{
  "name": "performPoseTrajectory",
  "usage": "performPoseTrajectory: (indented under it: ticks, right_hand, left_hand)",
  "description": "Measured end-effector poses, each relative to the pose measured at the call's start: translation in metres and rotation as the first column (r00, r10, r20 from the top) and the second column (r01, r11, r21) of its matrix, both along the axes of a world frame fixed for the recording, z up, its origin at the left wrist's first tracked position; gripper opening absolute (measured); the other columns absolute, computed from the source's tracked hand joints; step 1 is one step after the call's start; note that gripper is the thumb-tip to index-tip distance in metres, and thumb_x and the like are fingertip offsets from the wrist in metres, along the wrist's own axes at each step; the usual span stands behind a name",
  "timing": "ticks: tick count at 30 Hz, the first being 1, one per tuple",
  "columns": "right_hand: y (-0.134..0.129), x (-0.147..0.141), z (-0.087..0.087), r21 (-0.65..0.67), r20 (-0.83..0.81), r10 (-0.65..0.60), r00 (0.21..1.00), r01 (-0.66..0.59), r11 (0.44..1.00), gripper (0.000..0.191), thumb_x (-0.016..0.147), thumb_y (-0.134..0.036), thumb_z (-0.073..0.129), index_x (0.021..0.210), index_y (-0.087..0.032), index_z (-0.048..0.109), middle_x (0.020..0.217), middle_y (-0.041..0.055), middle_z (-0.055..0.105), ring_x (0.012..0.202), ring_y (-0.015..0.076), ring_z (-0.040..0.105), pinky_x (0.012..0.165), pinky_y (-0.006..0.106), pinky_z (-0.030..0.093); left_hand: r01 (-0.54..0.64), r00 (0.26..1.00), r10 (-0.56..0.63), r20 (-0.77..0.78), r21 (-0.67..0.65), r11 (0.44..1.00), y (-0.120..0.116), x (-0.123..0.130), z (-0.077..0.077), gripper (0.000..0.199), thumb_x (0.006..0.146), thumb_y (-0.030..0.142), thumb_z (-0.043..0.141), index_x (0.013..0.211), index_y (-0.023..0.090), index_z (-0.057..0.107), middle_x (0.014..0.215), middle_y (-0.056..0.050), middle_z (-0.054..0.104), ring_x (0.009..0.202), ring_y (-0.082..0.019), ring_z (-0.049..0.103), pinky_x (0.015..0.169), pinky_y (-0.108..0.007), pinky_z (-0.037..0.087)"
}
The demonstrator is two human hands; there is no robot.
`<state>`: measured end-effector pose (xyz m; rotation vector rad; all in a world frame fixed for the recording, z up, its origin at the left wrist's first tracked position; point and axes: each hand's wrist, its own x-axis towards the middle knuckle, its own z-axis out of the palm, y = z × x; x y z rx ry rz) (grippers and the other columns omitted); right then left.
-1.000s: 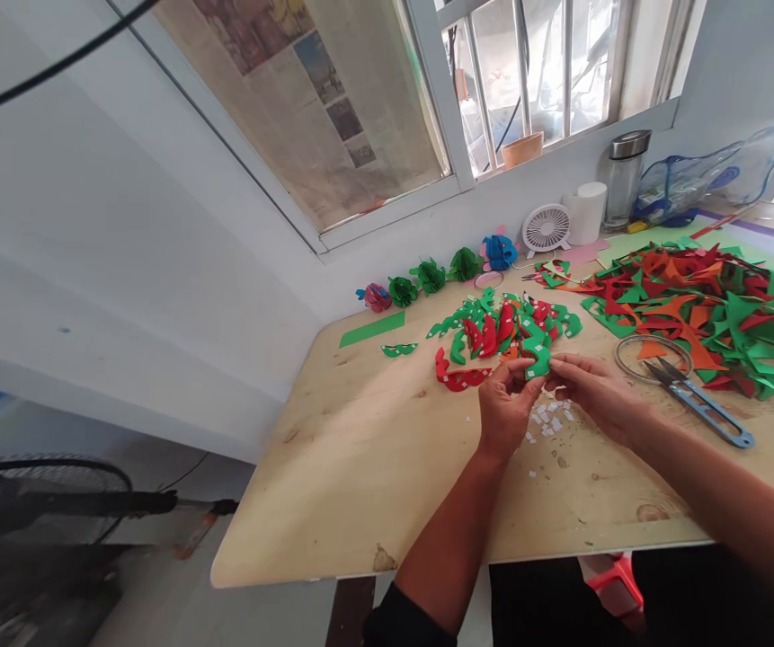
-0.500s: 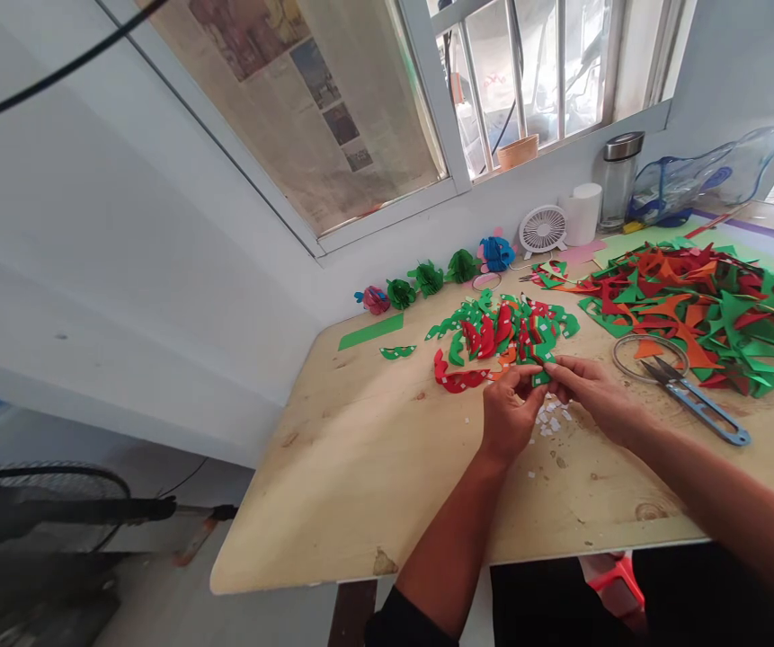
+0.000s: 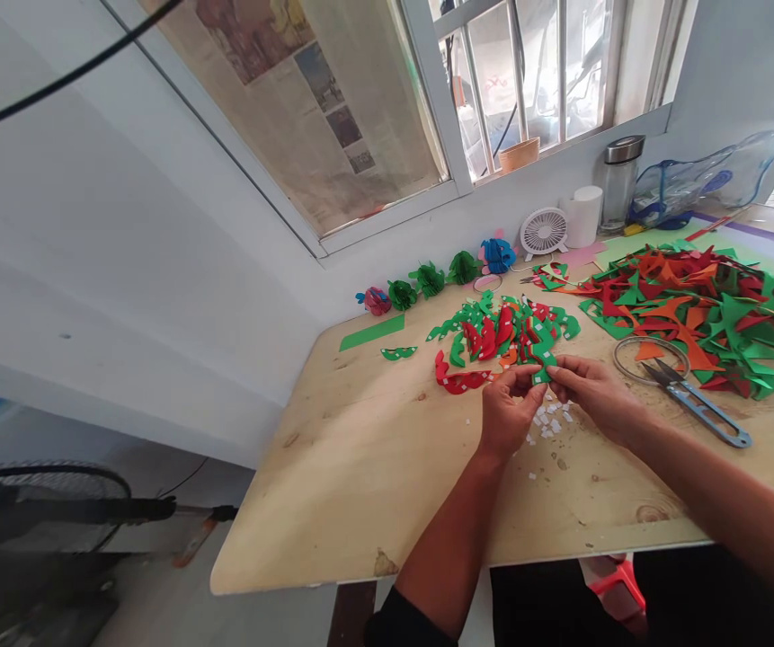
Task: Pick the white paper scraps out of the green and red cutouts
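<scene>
Green paper or something like it: we noted one curved green cut-out (image 3: 544, 367) in the hands, seemingly lifted off the tabletop (image 3: 352, 449), at the near edge of a heap of red and green cut-outs (image 3: 487, 332). The left grip (image 3: 504, 413) was closed on the piece's left and lower edge, thumb against fingertips. The right grip (image 3: 587, 388) met the right edge, though we could not tell whether it pinched the sheet or only touched it. A white patch showed on the green face.

On handling, we judged the piece very light, thin and easily bent, stiff enough to keep its outline but liable to crease where it narrowed. It did not look slippery. The patch, if sticky, seemed likely to catch on skin, so we favoured the plain margins for taking hold, with a soft pinch at either end rather than a squeeze across the middle. Tearing seemed a small risk, creasing a larger one.

Loose white squares (image 3: 549, 419) lay just below both grips, small enough, we reckoned, to stray at a breath. Blue-handled snips (image 3: 687, 394) lay to the right, near a mound of coloured scraps (image 3: 730, 319).
</scene>
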<state>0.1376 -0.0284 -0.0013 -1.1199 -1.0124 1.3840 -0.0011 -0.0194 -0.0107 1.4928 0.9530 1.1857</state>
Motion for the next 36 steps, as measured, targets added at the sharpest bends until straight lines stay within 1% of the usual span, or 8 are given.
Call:
performPoseTrajectory:
  ticks: [5, 9, 13, 20, 24, 29, 33, 36]
  right_hand:
    - [-0.001, 0.0, 0.002, 0.002, -0.007, 0.005, 1.0, -0.005, 1.0, 0.038, 0.063, -0.052, 0.071, 0.06, -0.018, 0.055, 0.053, -0.0041, 0.048, 0.05, 0.0085, 0.039, 0.049, 0.024, 0.03]
    - [-0.001, 0.001, 0.002, 0.019, 0.01, -0.001, 1.0, 0.001, 1.0, 0.037, 0.064, -0.051, 0.071, 0.06, -0.018, 0.056, 0.053, -0.004, 0.048, 0.05, 0.0086, 0.039, 0.049, 0.024, 0.031]
    - [-0.001, 0.0, 0.001, 0.018, 0.024, -0.002, 1.0, 0.002, 1.0, 0.037, 0.063, -0.052, 0.072, 0.061, -0.018, 0.056, 0.053, -0.0041, 0.048, 0.05, 0.0086, 0.038, 0.049, 0.024, 0.03]
    - [-0.001, 0.001, -0.002, 0.038, 0.057, 0.005, 0.998, -0.007, 0.999, 0.038, 0.066, -0.053, 0.07, 0.062, -0.018, 0.055, 0.053, -0.0039, 0.048, 0.05, 0.0089, 0.038, 0.049, 0.024, 0.031]
    - [-0.002, 0.001, -0.002, 0.068, 0.093, -0.003, 0.996, -0.003, 0.998, 0.037, 0.067, -0.054, 0.068, 0.066, -0.019, 0.057, 0.054, -0.0034, 0.048, 0.051, 0.0097, 0.038, 0.049, 0.025, 0.032]
    - [-0.003, 0.0, 0.004, 0.087, 0.146, -0.022, 0.989, 0.009, 0.996, 0.036, 0.068, -0.055, 0.066, 0.067, -0.02, 0.058, 0.054, -0.0026, 0.049, 0.052, 0.0108, 0.04, 0.049, 0.025, 0.034]
    - [-0.004, 0.0, 0.007, 0.093, 0.188, -0.018, 0.982, 0.001, 0.996, 0.033, 0.069, -0.052, 0.065, 0.066, -0.02, 0.057, 0.053, -0.0032, 0.047, 0.051, 0.011, 0.039, 0.048, 0.025, 0.032]
    - [-0.004, -0.001, 0.008, 0.082, 0.231, 0.02, 0.973, -0.04, 0.996, 0.03, 0.069, -0.048, 0.065, 0.064, -0.021, 0.054, 0.051, -0.0042, 0.046, 0.05, 0.0107, 0.037, 0.048, 0.025, 0.03]
  left_hand:
    - [-0.008, 1.0, 0.008, -0.011, -0.007, 1.0, 0.0, 0.0, -0.002, 0.025, 0.071, 0.026, 0.065, 0.095, 0.016, 0.068, 0.078, -0.004, 0.069, 0.066, -0.013, 0.06, 0.066, -0.027, 0.049]
    - [0.014, 0.999, -0.012, 0.05, -0.057, 0.998, 0.001, 0.001, -0.002, 0.026, 0.07, 0.028, 0.067, 0.094, 0.016, 0.067, 0.076, -0.003, 0.068, 0.063, -0.012, 0.059, 0.063, -0.026, 0.048]
    - [0.006, 0.993, 0.007, 0.115, -0.112, 0.994, 0.001, 0.002, -0.002, 0.025, 0.071, 0.033, 0.067, 0.089, 0.015, 0.067, 0.073, -0.003, 0.066, 0.062, -0.012, 0.058, 0.059, -0.024, 0.046]
    - [0.016, 0.99, 0.001, 0.14, -0.12, 0.993, 0.002, 0.002, -0.002, 0.023, 0.07, 0.032, 0.068, 0.086, 0.015, 0.067, 0.075, -0.003, 0.067, 0.063, -0.011, 0.058, 0.062, -0.024, 0.047]
    - [0.02, 0.987, 0.003, 0.163, -0.139, 0.99, 0.001, 0.002, -0.001, 0.024, 0.069, 0.032, 0.069, 0.086, 0.015, 0.067, 0.076, -0.004, 0.068, 0.063, -0.012, 0.059, 0.063, -0.025, 0.047]
    - [0.039, 0.977, 0.005, 0.211, -0.203, 0.978, 0.001, 0.002, 0.004, 0.026, 0.065, 0.033, 0.072, 0.083, 0.015, 0.066, 0.07, -0.003, 0.066, 0.058, -0.011, 0.057, 0.058, -0.024, 0.046]
    - [-0.016, 0.956, 0.089, 0.278, -0.253, 0.967, 0.004, 0.001, 0.005, 0.031, 0.061, 0.034, 0.074, 0.084, 0.015, 0.064, 0.067, -0.001, 0.064, 0.057, -0.011, 0.057, 0.055, -0.025, 0.047]
    - [-0.054, 0.933, 0.153, 0.327, -0.294, 0.954, 0.006, 0.0, 0.005, 0.039, 0.061, 0.034, 0.075, 0.092, 0.015, 0.063, 0.068, -0.002, 0.065, 0.063, -0.013, 0.06, 0.055, -0.024, 0.047]
